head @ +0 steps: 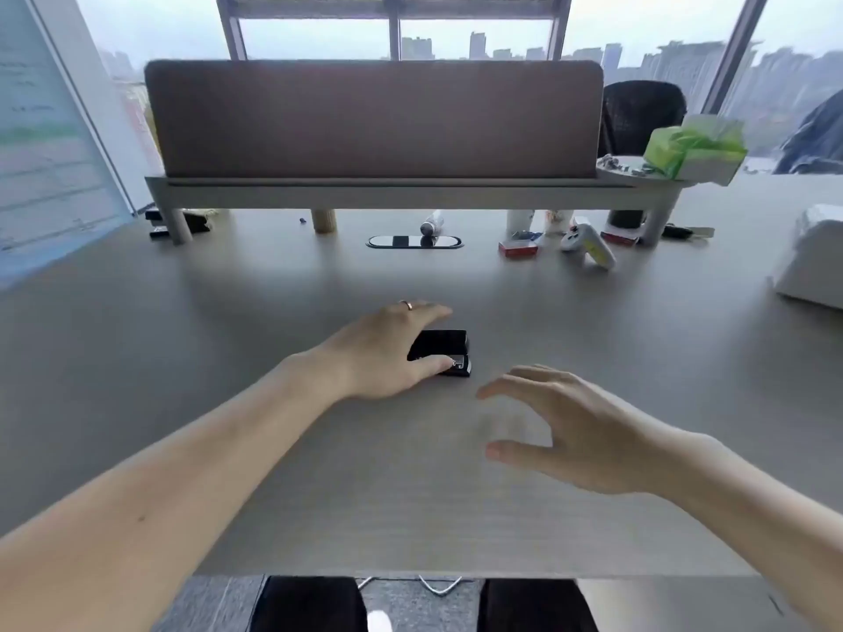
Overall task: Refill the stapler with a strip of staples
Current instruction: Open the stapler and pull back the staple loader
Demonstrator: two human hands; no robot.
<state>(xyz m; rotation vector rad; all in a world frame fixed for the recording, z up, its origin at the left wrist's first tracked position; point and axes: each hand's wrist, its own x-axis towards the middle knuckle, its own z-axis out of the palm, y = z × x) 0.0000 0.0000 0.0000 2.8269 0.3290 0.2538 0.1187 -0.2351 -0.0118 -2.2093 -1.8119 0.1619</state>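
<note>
A small black stapler (444,346) lies on the grey desk (273,449) in the middle of the view. My left hand (387,353) is wrapped around its left end, thumb on the near side by a metal part and fingers over the far side. My right hand (561,426) hovers just above the desk to the right and nearer to me, fingers spread, holding nothing. A small red box (517,248), perhaps of staples, lies at the back right. No loose staple strip is visible.
A raised shelf with a brown partition (374,120) spans the back. Under it stand a marker (431,222), white cups, a white controller (588,244) and a second red box. A cable port (413,241) sits mid-desk. A white object (812,257) lies at the right edge.
</note>
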